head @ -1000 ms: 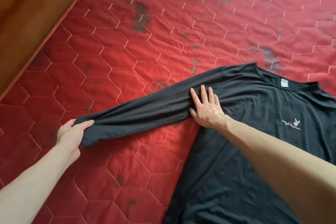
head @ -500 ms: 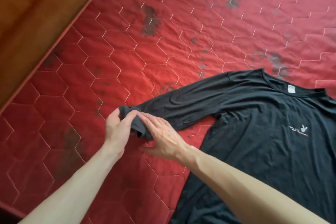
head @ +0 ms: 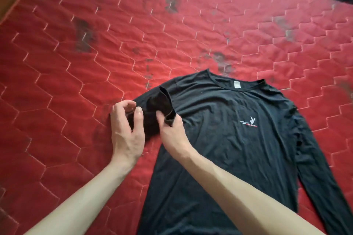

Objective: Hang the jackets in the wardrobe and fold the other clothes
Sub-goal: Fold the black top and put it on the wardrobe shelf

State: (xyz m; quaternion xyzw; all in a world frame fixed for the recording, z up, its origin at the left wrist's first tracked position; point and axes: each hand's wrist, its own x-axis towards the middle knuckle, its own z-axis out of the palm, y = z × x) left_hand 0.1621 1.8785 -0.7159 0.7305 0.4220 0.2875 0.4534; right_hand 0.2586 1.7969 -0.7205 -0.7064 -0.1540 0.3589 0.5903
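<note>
Black long-sleeve shirt (head: 238, 139) lies flat, front up, on red quilted mattress (head: 95, 63). Fabric thin, limp, prob. light; judged best taken at cuff and seams. Right hand (head: 172, 131) pinches cuff of doubled-back sleeve (head: 162, 108); left hand (head: 128, 129), fingers curled, grips sleeve fold at shoulder. Hex stitching, dark stains on mattress.

The sleeve (head: 162, 108) of the black shirt (head: 238, 139), stretched out to the left a second ago, is now being doubled back rightward onto the shirt's shoulder. The right hand (head: 172, 135), earlier pressing flat near the armpit, is pinching the cuff (head: 170, 120), while the left hand (head: 127, 131) is following in, gripping the fold.
</note>
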